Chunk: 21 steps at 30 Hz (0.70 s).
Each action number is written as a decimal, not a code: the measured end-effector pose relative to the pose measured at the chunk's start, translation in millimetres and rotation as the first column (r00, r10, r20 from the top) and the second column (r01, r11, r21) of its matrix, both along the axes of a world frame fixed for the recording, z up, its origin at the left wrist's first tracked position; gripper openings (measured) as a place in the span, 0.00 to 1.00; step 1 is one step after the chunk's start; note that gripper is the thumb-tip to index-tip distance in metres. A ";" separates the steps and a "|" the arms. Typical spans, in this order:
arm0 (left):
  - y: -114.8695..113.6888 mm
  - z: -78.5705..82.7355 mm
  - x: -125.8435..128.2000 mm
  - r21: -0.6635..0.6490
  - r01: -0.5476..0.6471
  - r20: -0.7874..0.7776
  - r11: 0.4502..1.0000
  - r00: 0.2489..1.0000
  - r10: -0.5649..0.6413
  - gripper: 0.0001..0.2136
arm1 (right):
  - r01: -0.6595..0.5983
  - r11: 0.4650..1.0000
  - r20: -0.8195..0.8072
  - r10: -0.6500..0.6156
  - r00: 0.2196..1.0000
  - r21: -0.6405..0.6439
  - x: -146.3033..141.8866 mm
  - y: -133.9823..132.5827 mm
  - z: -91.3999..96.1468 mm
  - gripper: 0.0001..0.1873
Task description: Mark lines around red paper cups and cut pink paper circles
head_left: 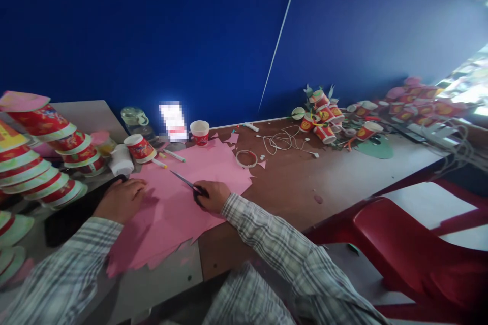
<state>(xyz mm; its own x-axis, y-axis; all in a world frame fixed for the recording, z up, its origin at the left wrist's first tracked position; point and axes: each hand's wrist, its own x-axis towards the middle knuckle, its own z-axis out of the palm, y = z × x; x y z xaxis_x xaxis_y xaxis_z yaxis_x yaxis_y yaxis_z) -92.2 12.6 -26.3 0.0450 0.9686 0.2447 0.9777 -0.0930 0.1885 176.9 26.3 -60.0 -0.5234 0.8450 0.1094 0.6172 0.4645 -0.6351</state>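
My right hand (pixel 214 196) is closed round the dark handles of a pair of scissors (pixel 183 178). Their blades point up and left, over a stack of pink paper (pixel 171 223) with ragged edges. At the left edge of that paper lies my left hand (pixel 121 200), palm down, its fingers slightly bent and nothing visibly held in them. It rests beside a long black object (pixel 76 213), partly covered by the hand. Just beyond the paper are a marker (pixel 174 156), a second marker with a yellow cap (pixel 159 163) and a red patterned paper cup (pixel 139 148).
Stacked red paper cups (pixel 46 177) lean at the left. A glass jar (pixel 135 122), a bright blurred screen (pixel 173 122) and an upright cup (pixel 200 133) stand along the blue wall. White cables (pixel 282 142), a tape roll (pixel 246 159) and cup clusters (pixel 324 114) lie rightward. A red chair (pixel 396 233) stands front right.
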 end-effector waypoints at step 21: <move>-2.3 51.8 92.5 0.264 0.323 0.083 0.909 0.931 -0.355 0.17 | 0.125 0.987 -0.094 -0.135 0.986 -0.099 1.1 -0.9 8.2 0.20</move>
<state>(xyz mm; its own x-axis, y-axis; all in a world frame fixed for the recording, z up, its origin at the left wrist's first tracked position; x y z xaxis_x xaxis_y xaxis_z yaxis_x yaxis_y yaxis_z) 0.4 10.3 25.5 0.3136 0.8107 0.4944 0.8485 -0.4730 0.2374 178.0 25.4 -51.8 -0.3987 0.9141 0.0740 0.5999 0.3210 -0.7329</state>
